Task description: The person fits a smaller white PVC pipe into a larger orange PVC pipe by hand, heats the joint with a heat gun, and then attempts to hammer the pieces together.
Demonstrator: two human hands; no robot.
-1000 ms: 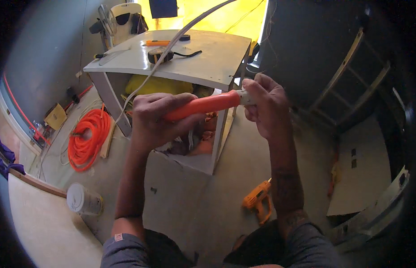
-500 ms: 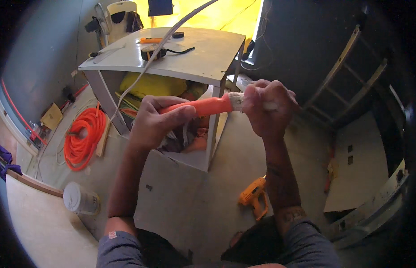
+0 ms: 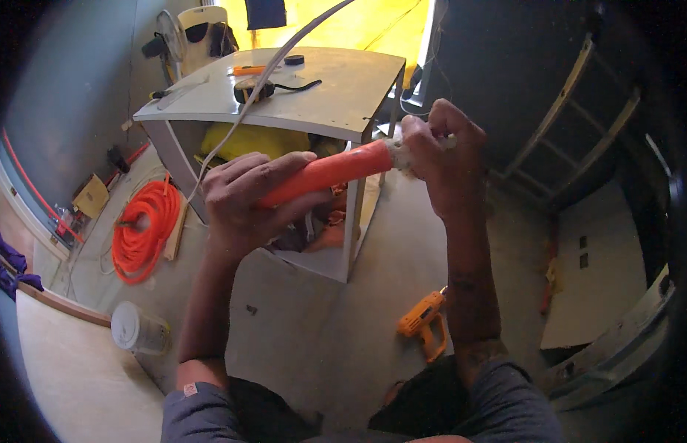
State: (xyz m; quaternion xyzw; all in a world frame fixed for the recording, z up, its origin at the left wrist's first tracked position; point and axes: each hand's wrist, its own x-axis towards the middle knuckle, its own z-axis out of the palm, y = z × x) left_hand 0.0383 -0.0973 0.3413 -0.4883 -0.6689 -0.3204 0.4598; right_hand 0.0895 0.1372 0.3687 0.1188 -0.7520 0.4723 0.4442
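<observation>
A short length of orange pipe [image 3: 336, 170] is held up before me, tilted with its right end higher. My left hand [image 3: 232, 203] grips its left end, thumb below and fingers along the top. Against the right end sits a pale, rough-looking piece [image 3: 400, 155], a rag or a fitting; I cannot tell which. My right hand [image 3: 450, 159] is closed around that piece, whose far tip shows past the fingers. On the floor below the right forearm lies an orange heat gun [image 3: 423, 323].
A white table [image 3: 343, 88] stands ahead, bearing a tape measure [image 3: 253, 90] and a black roll of tape [image 3: 294, 60]. A cable [image 3: 244, 111] hangs across it. Coiled orange tubing [image 3: 129, 244] and a white bucket [image 3: 139, 327] are at left; a ladder [image 3: 546, 129] leans at right.
The pipe's right end has risen and shifted slightly right. My right hand moved up with the pale piece, and my left fingers have loosened and stretched out along the pipe.
</observation>
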